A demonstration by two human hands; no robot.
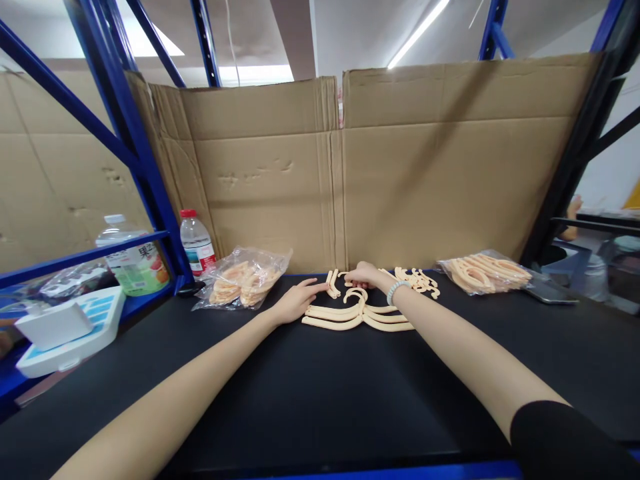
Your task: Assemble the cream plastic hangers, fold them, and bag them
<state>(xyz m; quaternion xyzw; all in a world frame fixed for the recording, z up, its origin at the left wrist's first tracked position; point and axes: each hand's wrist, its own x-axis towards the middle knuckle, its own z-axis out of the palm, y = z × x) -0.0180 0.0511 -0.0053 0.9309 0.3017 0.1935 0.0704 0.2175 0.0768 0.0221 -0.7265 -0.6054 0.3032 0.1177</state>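
Observation:
Both my arms reach forward over a black table (300,393). My left hand (295,301) lies flat, fingers stretched out, just left of a stack of cream plastic hangers (357,315). My right hand (364,275), with a pale bead bracelet on the wrist, rests behind the stack, fingers curled on small cream hook pieces (333,283). More loose cream pieces (417,280) lie right of that hand. Whether the right hand grips a piece is hidden by its own fingers.
A clear bag of cream parts (243,279) lies at left, another bag (483,272) at right. A water bottle (197,243) and a juice bottle (133,257) stand by the blue rack post. A white box (65,327) sits at far left. Cardboard sheets (380,167) wall the back.

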